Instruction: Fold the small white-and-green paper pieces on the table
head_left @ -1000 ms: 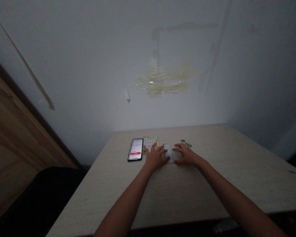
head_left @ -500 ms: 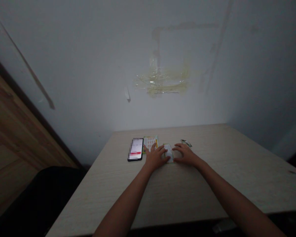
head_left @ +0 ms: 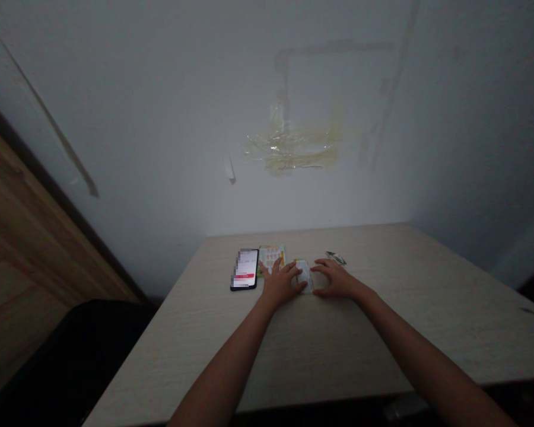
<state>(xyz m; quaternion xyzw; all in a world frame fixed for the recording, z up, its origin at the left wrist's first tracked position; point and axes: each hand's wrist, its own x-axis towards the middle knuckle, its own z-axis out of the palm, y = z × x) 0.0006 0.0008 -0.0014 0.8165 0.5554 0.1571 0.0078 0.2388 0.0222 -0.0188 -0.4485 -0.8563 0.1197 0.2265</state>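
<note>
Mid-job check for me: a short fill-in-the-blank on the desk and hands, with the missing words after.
1. The phone lies with its screen facing ____.
2. As seen here, the printed sheet lies just to the ____ of the phone.
3. Of the left hand and right hand, both at the small card, the ____ is nearer the phone.

Missing words: up; right; left.

Dim, lower corners darkest; glints on tape [head_left: 289,155]; phone screen [head_left: 248,265] bright, partly pixelated.

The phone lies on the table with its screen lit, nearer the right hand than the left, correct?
Not quite: the head view shows the phone nearer the left hand than the right hand. It lies on the table, screen lit.
</note>
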